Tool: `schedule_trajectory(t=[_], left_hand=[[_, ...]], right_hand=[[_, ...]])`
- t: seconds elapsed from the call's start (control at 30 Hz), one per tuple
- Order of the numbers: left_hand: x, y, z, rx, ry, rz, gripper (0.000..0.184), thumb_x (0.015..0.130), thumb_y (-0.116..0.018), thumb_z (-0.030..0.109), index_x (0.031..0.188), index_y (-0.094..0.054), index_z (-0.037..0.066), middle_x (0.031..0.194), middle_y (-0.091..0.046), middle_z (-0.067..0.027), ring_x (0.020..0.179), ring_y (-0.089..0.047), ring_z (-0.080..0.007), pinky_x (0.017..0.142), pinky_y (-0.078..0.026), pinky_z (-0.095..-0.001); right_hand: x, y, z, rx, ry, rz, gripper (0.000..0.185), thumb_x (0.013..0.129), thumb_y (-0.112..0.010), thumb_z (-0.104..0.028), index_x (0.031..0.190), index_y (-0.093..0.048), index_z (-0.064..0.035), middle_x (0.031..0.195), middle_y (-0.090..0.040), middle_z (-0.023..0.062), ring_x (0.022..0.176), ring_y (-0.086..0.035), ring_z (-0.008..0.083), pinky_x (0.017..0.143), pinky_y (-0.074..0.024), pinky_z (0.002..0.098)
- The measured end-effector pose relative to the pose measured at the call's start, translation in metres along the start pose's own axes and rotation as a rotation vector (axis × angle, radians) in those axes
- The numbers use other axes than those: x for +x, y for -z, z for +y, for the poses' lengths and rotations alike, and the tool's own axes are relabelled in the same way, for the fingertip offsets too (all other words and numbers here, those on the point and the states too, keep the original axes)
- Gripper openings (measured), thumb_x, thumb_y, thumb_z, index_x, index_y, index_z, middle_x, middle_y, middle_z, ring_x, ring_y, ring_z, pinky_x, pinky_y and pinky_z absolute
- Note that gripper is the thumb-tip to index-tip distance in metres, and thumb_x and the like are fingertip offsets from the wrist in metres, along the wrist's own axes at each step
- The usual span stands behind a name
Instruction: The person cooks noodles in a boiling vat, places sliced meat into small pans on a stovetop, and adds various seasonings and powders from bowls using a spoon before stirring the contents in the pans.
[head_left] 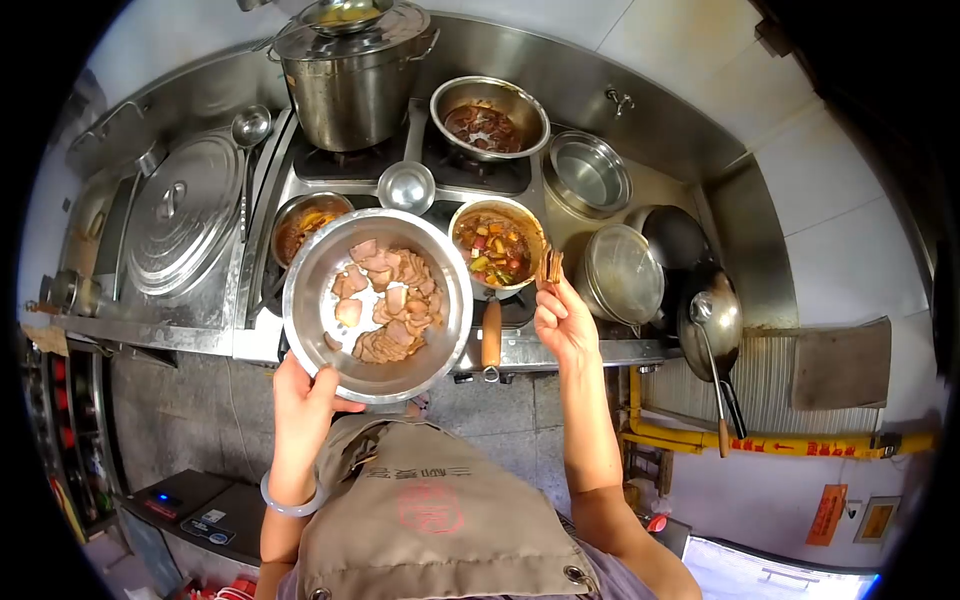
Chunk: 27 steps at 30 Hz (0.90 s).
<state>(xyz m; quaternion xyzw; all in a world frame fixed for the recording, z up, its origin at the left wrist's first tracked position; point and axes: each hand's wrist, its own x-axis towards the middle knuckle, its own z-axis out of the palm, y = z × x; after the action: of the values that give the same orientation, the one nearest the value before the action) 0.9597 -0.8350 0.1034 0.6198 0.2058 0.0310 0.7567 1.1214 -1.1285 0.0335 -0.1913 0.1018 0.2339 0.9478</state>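
My left hand [303, 405] grips the near-left rim of a wide steel bowl [376, 392], tilted toward me. Thin slices of cooked meat [390, 345] lie inside it. To the right, my right hand [567, 318] is raised with a small stack of brown slices [550, 266] pinched between its fingertips. Those slices are beside the right rim of a saucepan [497, 292] on the stove. Diced vegetables in dark sauce [492, 245] fill that pan, whose wooden handle [491, 335] points toward me. The steel bowl is left of the saucepan.
Behind stand a tall stockpot [345, 105], a ladle [406, 187] and a bowl of dark food [483, 128]. A small pot [297, 222] is at left. Steel bowls [588, 172], a lidded container [625, 273] and woks [722, 315] are at right.
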Motion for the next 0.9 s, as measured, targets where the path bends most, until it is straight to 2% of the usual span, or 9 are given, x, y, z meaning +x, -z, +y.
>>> schedule_trajectory(t=[0.07,0.33,0.63,0.9], left_hand=[[0.0,0.001,-0.002,0.035,-0.042,0.038,0.036,0.083,-0.041,0.001,0.116,-0.04,-0.012,0.103,-0.058,-0.0199,0.073,-0.065,-0.0239,0.047,-0.056,-0.0272],[-0.005,0.005,0.002,0.048,-0.02,0.074,0.032,0.083,-0.041,0.0,0.112,-0.042,-0.014,0.102,-0.057,-0.0187,0.071,-0.064,-0.0217,0.049,-0.057,-0.0266],[-0.006,0.004,0.003,0.056,-0.031,0.108,0.031,0.084,-0.041,0.001,0.111,-0.042,-0.015,0.099,-0.058,-0.0193,0.067,-0.063,-0.022,0.047,-0.056,-0.0263],[-0.006,0.005,0.005,0.063,-0.019,0.118,0.033,0.084,-0.042,0.002,0.113,-0.042,-0.013,0.101,-0.058,-0.0179,0.072,-0.064,-0.0218,0.048,-0.057,-0.0271]], right_hand=[[0.002,0.005,-0.001,-0.034,0.011,0.016,0.01,0.091,-0.055,-0.012,0.099,-0.055,-0.0049,0.078,-0.053,-0.0007,0.047,-0.032,0.0028,0.039,-0.0211,0.0175],[0.004,0.012,-0.002,-0.106,0.085,0.086,0.007,0.09,-0.056,-0.012,0.094,-0.057,-0.0055,0.076,-0.053,-0.0007,0.047,-0.032,0.0029,0.04,-0.0221,0.0175],[0.004,0.017,-0.005,-0.05,0.08,0.05,0.01,0.091,-0.054,-0.01,0.1,-0.057,-0.0054,0.076,-0.054,-0.0011,0.046,-0.031,0.0027,0.039,-0.0221,0.0175],[0.007,0.023,-0.016,0.115,0.009,0.092,0.014,0.092,-0.052,-0.008,0.105,-0.056,-0.0066,0.08,-0.053,0.0003,0.046,-0.031,0.003,0.04,-0.0213,0.0174]])
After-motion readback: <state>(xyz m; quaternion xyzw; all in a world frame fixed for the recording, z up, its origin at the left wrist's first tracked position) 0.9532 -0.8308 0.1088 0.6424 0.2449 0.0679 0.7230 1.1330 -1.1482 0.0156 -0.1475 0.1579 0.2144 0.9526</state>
